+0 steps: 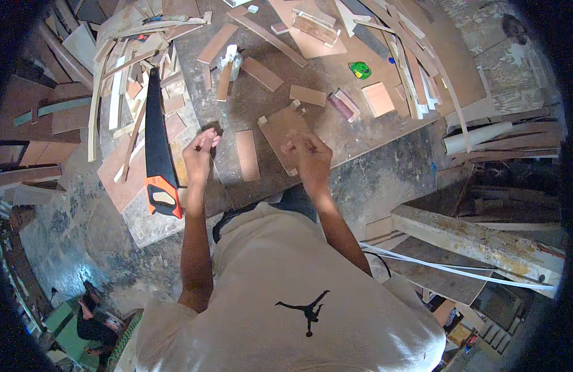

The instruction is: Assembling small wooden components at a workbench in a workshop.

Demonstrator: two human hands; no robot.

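Observation:
My left hand (201, 149) is raised over the near left part of the worktable, its fingers curled together. Whatever they may hold is too small to make out. Over the right edge of a square brown board (277, 133) is my right hand (312, 152), fingers bent inward and slightly blurred, their contents hidden. Small wood blocks sit at the board's corners, one of them a corner block (293, 172) beside my right wrist. Between my hands lies a flat wood strip (247, 155). A handsaw (160, 142) with an orange and black handle rests left of my left hand.
Beyond the board are a short wood piece (308, 95), a reddish block (344, 106), a pale square block (378, 100) and a green tape measure (360, 70). A glue-smeared container (230, 64) stands farther back. Scrap strips (137, 80) pile up at left. Another person (97, 322) is at lower left.

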